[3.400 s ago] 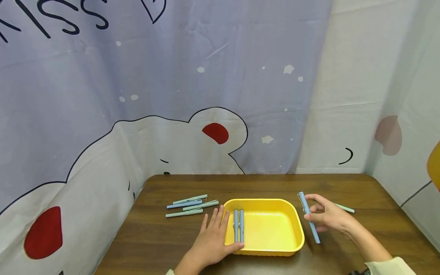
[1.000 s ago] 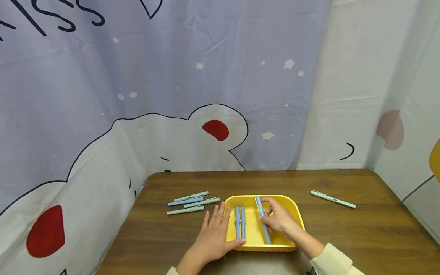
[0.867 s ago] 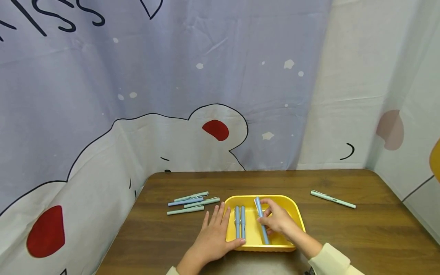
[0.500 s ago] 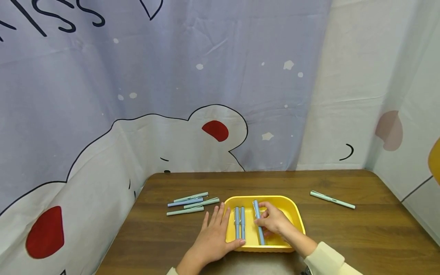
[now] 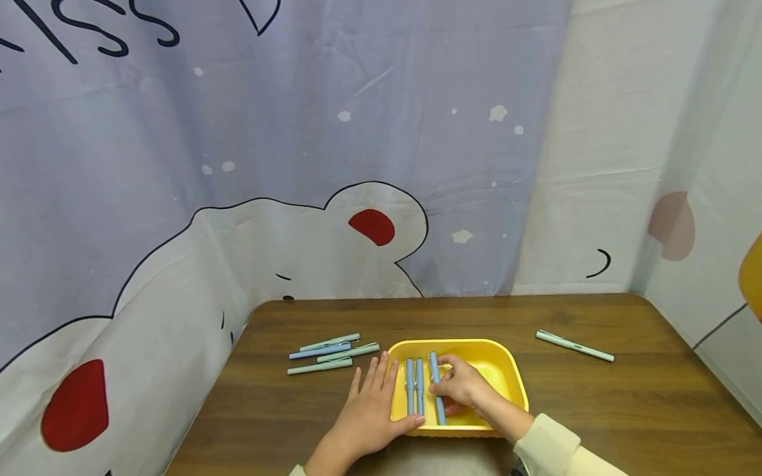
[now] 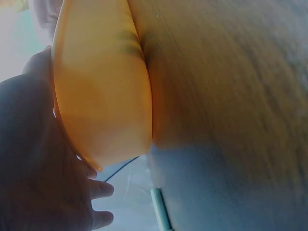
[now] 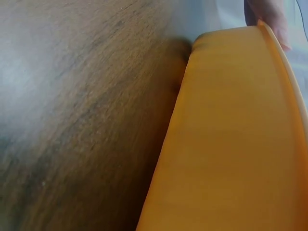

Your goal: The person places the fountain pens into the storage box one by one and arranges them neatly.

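In the yellow tray (image 5: 491,377), the head view shows us the right hand (image 5: 463,386) pinching a blue pen (image 5: 435,373) beside two others (image 5: 419,387), the left hand (image 5: 368,415) spread on its rim (image 5: 446,341). At left wrist, then right, we see the tray's outer wall (image 6: 103,96).

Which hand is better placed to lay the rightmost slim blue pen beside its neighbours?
Probably the right hand: it pinches that slim blue pen, while the left hand rests on the left rim of the yellow rectangular tray.

Behind the brown wooden table (image 5: 643,396) hangs a lilac and white cloth (image 5: 381,125) bearing black lettering (image 5: 45,32) and red patches (image 5: 374,227).
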Demonstrator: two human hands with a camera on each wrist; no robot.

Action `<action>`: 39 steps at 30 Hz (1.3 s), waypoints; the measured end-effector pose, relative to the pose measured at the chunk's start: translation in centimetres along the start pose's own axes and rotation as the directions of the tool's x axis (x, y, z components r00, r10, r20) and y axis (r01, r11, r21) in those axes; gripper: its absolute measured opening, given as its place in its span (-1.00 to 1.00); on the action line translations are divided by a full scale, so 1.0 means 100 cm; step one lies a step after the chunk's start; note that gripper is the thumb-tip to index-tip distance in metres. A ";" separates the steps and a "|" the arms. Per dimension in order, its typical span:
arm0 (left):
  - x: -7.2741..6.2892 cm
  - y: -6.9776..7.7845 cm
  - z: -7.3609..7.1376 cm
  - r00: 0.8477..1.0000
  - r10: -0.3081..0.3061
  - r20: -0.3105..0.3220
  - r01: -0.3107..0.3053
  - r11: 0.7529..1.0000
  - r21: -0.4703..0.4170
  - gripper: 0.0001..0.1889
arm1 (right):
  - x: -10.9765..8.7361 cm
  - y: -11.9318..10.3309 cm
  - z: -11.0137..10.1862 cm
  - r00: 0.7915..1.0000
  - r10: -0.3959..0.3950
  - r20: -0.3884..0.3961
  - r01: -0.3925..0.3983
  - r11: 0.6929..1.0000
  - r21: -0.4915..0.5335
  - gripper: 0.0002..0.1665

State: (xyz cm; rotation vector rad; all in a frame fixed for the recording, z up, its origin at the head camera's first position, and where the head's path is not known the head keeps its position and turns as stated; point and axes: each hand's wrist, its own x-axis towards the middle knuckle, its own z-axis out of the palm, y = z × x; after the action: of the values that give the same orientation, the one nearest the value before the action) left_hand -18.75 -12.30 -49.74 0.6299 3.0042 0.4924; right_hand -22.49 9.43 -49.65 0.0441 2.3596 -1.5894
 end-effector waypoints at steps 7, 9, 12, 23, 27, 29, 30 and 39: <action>0.001 0.001 0.000 1.000 -0.005 0.009 0.005 1.000 -0.002 0.11 | 0.001 -0.001 0.005 0.999 0.022 0.023 -0.022 1.000 -0.005 -0.31; 0.001 0.001 0.000 1.000 -0.009 0.013 0.009 1.000 -0.002 0.12 | 0.002 -0.001 0.006 0.999 0.026 0.027 -0.025 0.999 -0.020 -0.31; 0.001 0.001 -0.001 1.000 -0.011 0.015 0.011 1.000 -0.005 0.12 | 0.004 -0.002 0.006 0.999 0.027 0.033 -0.026 0.998 -0.052 -0.29; 0.002 0.000 0.001 1.000 -0.007 0.013 0.007 1.000 -0.008 0.11 | 0.006 -0.003 0.013 1.000 0.008 0.027 -0.004 0.993 -0.114 -0.29; 0.001 0.000 0.000 1.000 -0.003 0.003 0.003 1.000 -0.013 0.11 | 0.008 -0.004 0.014 1.000 0.011 0.020 -0.008 0.992 -0.127 -0.31; 0.001 0.000 0.000 1.000 -0.002 0.000 0.002 1.000 -0.013 0.11 | 0.008 -0.004 0.014 1.000 0.014 0.014 -0.012 0.991 -0.132 -0.31; 0.001 0.001 0.000 1.000 -0.002 0.000 0.002 1.000 -0.012 0.11 | 0.008 -0.004 0.014 1.000 0.016 0.011 -0.014 0.991 -0.136 -0.32; 0.000 0.000 0.000 1.000 0.013 -0.010 -0.013 1.000 -0.005 0.11 | 0.005 -0.003 0.012 1.000 0.021 0.009 -0.019 0.977 -0.212 -0.30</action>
State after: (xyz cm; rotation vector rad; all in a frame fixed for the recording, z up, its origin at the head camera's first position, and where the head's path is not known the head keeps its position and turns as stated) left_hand -18.79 -12.32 -49.77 0.6484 3.0093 0.5046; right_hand -22.73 8.19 -49.95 0.0132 2.4971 -1.3169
